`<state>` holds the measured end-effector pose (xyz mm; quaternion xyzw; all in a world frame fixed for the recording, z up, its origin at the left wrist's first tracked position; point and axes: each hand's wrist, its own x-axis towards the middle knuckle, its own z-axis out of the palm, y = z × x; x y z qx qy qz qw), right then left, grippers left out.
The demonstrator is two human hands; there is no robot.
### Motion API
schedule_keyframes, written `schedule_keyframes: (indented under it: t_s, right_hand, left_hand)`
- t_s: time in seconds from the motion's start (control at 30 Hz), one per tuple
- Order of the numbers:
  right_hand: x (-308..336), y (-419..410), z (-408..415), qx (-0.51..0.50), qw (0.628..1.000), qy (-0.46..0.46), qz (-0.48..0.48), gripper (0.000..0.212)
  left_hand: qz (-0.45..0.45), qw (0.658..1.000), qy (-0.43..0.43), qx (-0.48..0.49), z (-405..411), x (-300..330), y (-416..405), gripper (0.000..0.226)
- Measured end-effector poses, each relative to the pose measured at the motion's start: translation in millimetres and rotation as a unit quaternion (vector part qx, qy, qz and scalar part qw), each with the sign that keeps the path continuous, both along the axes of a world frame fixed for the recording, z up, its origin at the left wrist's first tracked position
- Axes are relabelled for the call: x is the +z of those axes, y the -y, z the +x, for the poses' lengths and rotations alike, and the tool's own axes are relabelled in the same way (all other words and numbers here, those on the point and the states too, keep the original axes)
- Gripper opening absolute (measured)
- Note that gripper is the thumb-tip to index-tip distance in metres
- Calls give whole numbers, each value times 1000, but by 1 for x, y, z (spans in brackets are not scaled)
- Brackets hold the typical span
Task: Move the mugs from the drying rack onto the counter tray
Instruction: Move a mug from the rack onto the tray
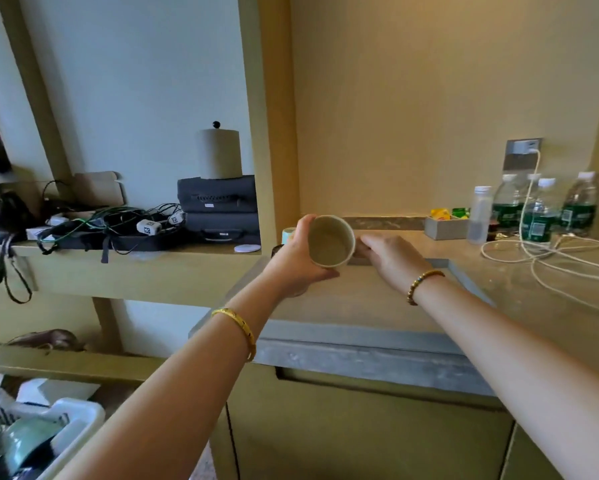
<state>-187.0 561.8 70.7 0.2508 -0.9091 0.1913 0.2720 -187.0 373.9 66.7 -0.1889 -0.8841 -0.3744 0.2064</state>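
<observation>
Pale ceramic, the mug point(331, 241) is tipped with its empty mouth toward the camera, gripped around its side by the left hand point(300, 258) above the grey tray's point(364, 336) far edge on the tabletop point(520, 285). Beside it the right hand point(391, 256) lies palm down with fingers loosely spread, holding nothing I can see. At near left, the white drying rack point(79, 419) holds a green mug point(26, 445). Water bottles point(540, 211) and white cables point(547, 258) crowd the far right.
</observation>
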Motion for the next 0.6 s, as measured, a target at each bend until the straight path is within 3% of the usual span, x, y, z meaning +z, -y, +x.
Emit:
schedule_keyframes:
  t_s: [0.1,0.37,0.47,0.6]
  right_hand:
    - [-8,-19,-11,-16,997,70,-8,25]
    - [-23,-31,-44,-34,982,179,-53,25]
    - [-28,-30,-60,-51,970,215,-99,27]
    - [-37,-27,-76,-73,970,191,-129,27]
  left_hand:
    - [-20,999,23,22,-15,-10,-16,94]
    - [0,986,165,-33,-47,-12,-29,78]
    - [-43,991,126,13,-60,-15,-38,64]
    - [-145,984,80,68,-79,-24,-50,71]
